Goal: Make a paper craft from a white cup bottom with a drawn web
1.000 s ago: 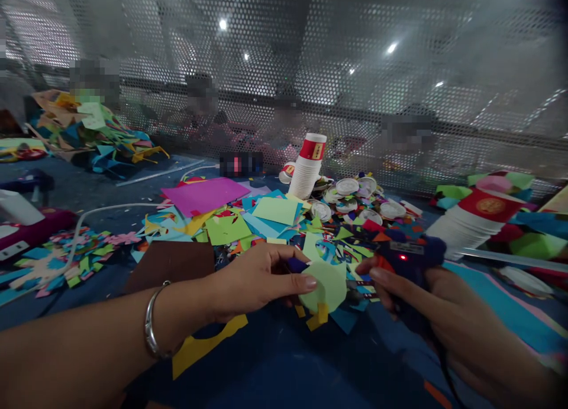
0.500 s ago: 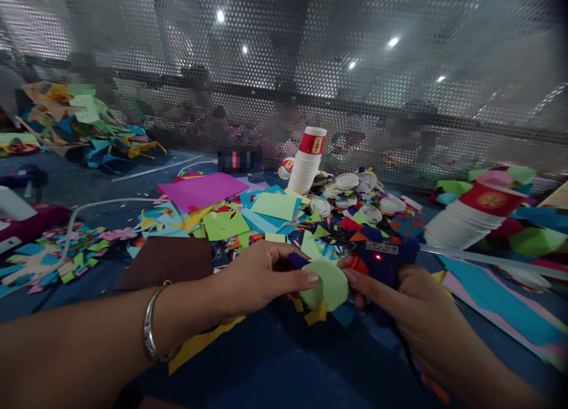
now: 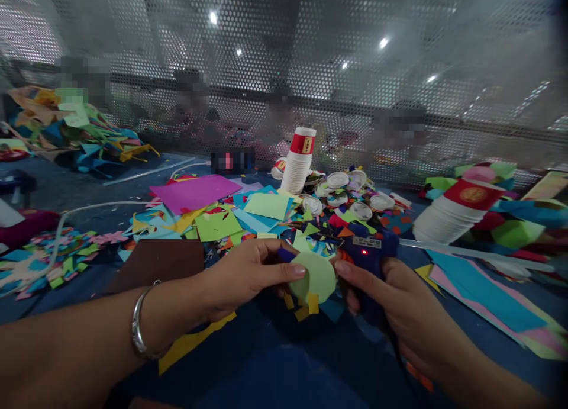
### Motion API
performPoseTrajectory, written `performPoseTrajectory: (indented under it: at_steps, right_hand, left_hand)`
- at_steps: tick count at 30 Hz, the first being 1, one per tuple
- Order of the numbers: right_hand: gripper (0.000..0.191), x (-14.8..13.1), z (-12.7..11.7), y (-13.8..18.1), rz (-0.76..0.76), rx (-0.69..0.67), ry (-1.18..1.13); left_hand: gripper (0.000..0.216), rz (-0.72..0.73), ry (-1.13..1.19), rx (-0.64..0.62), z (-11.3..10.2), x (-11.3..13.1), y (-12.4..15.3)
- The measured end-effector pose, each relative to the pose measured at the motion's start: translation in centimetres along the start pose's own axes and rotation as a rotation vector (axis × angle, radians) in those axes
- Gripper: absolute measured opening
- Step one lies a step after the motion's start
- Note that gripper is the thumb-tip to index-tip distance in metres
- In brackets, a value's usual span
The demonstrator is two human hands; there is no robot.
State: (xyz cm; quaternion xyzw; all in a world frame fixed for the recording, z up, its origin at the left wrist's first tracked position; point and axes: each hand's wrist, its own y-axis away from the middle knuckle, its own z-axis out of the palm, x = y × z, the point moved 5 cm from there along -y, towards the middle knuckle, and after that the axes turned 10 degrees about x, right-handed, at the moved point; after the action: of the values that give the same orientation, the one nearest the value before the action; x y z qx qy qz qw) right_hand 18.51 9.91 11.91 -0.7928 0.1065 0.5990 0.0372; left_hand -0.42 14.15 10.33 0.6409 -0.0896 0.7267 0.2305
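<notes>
My left hand (image 3: 261,273) pinches the left edge of a pale green paper disc (image 3: 316,273), thumb on top. A small yellow paper piece (image 3: 313,303) sits at the disc's lower edge, and a dark purple piece (image 3: 286,255) shows behind its left side. In my right hand (image 3: 399,296) is a dark blue hot glue gun (image 3: 373,256) with a lit red light. The right thumb and a fingertip also reach the disc's right edge. The gun's nozzle points left, over the paper scraps, behind the disc.
Paper scraps and sheets cover the blue table (image 3: 284,367). Stacked paper cups (image 3: 298,166) stand behind them, and another cup stack (image 3: 457,211) leans at right. A brown sheet (image 3: 160,264) lies left. A white cable (image 3: 62,231) curves nearby. Perforated metal (image 3: 284,54) rises behind.
The view has shifted slightly, so most things sit a little further left. The disc faces me more fully, and the yellow piece at its edge now hangs more upright. Both hands keep their hold.
</notes>
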Motion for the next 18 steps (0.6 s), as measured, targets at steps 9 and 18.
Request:
performPoseTrajectory:
  at_steps: [9,18]
  right_hand:
    - [0.049,-0.08,0.22,-0.14,-0.035,0.036,0.018]
    - [0.054,0.09,-0.09,-0.48,-0.024,0.063,0.073]
  left_hand:
    - [0.027,-0.009,0.028,0.032,-0.02,-0.12,0.17]
    - [0.032,-0.035,0.034,0.121,-0.24,0.34,0.62]
